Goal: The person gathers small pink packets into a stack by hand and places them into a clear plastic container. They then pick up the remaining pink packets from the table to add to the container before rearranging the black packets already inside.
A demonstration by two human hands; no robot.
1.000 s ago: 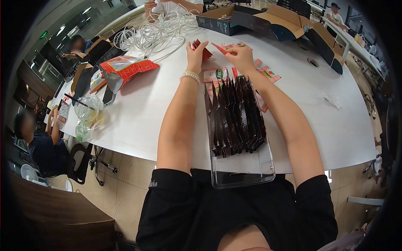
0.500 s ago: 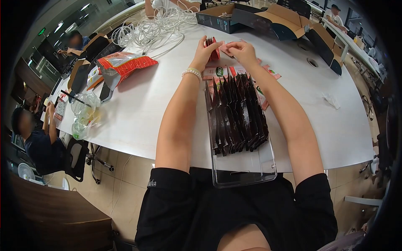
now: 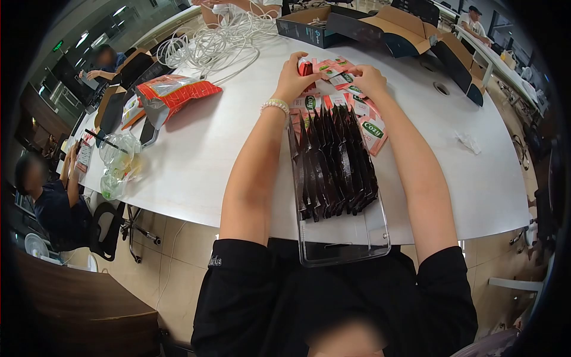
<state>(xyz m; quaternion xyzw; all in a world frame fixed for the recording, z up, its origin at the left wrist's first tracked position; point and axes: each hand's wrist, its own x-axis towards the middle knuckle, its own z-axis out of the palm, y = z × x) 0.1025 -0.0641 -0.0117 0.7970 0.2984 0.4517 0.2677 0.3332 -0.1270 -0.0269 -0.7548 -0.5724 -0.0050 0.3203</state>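
My left hand [image 3: 289, 80], with a beaded bracelet on its wrist, is closed around a small upright stack of red sachets [image 3: 306, 69]. To its right, my right hand [image 3: 370, 82] has its fingers curled onto a pink sachet [image 3: 344, 78] in a loose, overlapping pile. Another pink sachet [image 3: 373, 130], marked "Cozy", lies by my right forearm. Nearer my body, a clear plastic tray [image 3: 380, 223] holds a dense row of dark, shiny packets [image 3: 336, 166] standing on edge. The front of the tray reaches past the table edge.
Tangled white cables [image 3: 205, 44] and a red-orange bag [image 3: 178, 92] lie left on the white table [image 3: 196, 172]. Crumpled clear plastic [image 3: 119, 157] is near the left edge. Open dark boxes [image 3: 306, 30] stand at the back. A plastic scrap [image 3: 468, 143] lies right. Other people sit around.
My right hand has moved right, away from my left hand, onto the pink sachets. My left hand has turned slightly and still holds the red stack. More of the pink pile shows.
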